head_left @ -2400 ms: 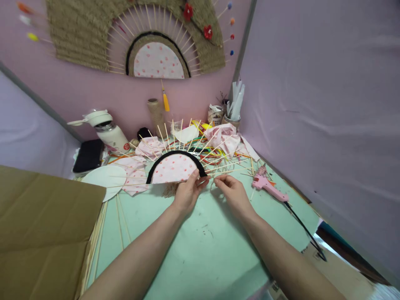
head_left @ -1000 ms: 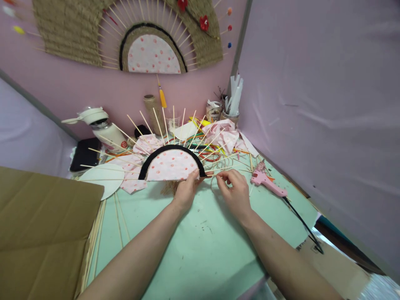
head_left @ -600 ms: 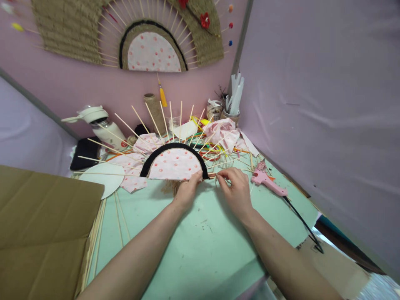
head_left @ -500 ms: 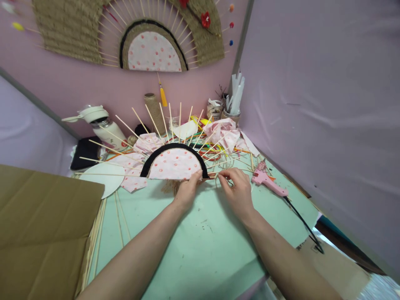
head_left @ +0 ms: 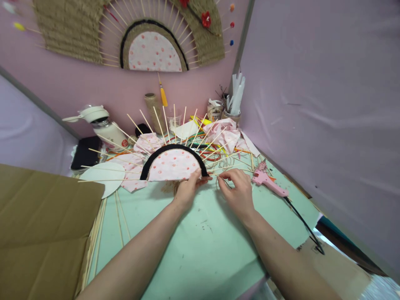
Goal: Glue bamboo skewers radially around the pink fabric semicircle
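Observation:
A half-round fan (head_left: 171, 163) of pink dotted fabric with a black rim stands over the table, thin wooden sticks radiating from its curved edge. Its lower right corner is gripped by my left hand (head_left: 189, 187), thumb in front and fingers behind. Just right of that corner, my right hand (head_left: 236, 187) is closed in a pinch on a thin strand of twine (head_left: 218, 180) beside the lowest sticks. Where the strand runs from there is hard to make out. A tuft of brown twine (head_left: 170, 187) hangs below the fan's straight edge.
A pink glue gun (head_left: 268, 184) with a black cord lies to the right. Behind are crumpled dotted fabric (head_left: 223, 133), a twine spool (head_left: 153, 108) and a white bottle (head_left: 109, 133). Cardboard (head_left: 43, 225) fills the left front. A larger fan (head_left: 154, 52) hangs on the wall.
The fan has tipped slightly; its left end sits a little lower and the upper stick tips have shifted right. My right hand stays in nearly the same place, still pinching.

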Demonstrator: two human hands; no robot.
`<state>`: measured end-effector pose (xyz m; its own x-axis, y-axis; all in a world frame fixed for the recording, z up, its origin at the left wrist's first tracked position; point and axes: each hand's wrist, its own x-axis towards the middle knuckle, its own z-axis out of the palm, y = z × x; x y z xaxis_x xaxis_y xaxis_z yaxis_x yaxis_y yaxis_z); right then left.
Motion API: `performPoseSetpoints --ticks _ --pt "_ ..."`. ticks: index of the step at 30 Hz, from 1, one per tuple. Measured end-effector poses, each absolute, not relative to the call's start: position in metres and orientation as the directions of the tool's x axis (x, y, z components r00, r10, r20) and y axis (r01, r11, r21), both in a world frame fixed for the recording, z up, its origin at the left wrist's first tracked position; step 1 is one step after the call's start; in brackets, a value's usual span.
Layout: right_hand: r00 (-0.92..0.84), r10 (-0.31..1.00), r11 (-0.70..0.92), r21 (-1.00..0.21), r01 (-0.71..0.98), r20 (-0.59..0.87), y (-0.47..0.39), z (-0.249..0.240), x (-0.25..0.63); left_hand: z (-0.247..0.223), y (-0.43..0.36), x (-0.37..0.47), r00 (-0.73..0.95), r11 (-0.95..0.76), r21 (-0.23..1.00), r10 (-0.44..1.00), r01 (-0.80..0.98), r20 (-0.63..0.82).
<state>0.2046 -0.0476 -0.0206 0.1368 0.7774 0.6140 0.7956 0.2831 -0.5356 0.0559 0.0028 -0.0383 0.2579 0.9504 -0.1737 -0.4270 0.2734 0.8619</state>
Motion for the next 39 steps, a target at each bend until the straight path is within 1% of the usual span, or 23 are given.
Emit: performPoseSetpoints --ticks 5,10,16,22,26,39 --pt "0.133 0.781 0.283 -0.536 0.795 0.61 -0.0481 -0.0202 0.2041 -0.0364 0.0019 0.0561 0.312 0.29 0.856 0.936 -0.427 -0.161" --pt "0.134 0.786 0.28 -0.541 0.793 0.603 -0.0489 -0.0191 0.2038 -0.0362 0.0013 0.0575 0.293 0.309 0.836 0.937 -0.453 -0.188" --pt "0.128 0.789 0.276 -0.532 0.8 0.601 -0.0493 -0.0202 0.2039 -0.0371 0.0003 0.0563 0.32 0.299 0.857 0.932 -0.42 -0.169" --pt "0.122 0.783 0.28 -0.52 0.807 0.61 -0.0488 -0.02 0.2039 -0.0343 -0.0005 0.0576 0.286 0.279 0.858 0.944 -0.431 -0.163" --pt "0.128 0.782 0.27 -0.518 0.812 0.609 -0.0487 -0.0206 0.2042 -0.0332 -0.0002 0.0582 0.233 0.288 0.858 0.951 -0.425 -0.204" --pt "0.143 0.788 0.26 -0.533 0.805 0.599 -0.0501 -0.0186 0.2038 -0.0366 0.001 0.0569 0.219 0.277 0.878 0.954 -0.391 -0.204"
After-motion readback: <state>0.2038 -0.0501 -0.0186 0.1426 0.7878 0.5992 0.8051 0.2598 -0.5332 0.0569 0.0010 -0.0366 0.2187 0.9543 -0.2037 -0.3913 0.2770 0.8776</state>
